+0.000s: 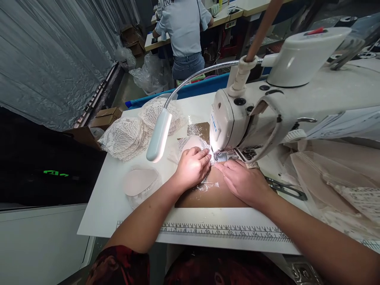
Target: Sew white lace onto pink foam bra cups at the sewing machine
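Observation:
My left hand (193, 165) lies flat, fingers together, pressing a white lace piece (190, 143) down just left of the needle of the white sewing machine (252, 114). My right hand (242, 181) rests flat on the table in front of the presser foot (221, 155), fingers stretched toward the needle and touching the edge of the same piece. Both hands lie over a brown plate (208, 194) set in the white table. The lamp glare washes out the fabric under my fingertips.
A gooseneck lamp (158, 136) hangs left of the needle. A pile of lace cups (127, 136) and a pale padded cup (139, 182) lie left. Black scissors (285, 189) lie right, beside beige tulle (335, 178). A ruler strip (225, 231) lines the table's front edge. A person (184, 35) stands at a far bench.

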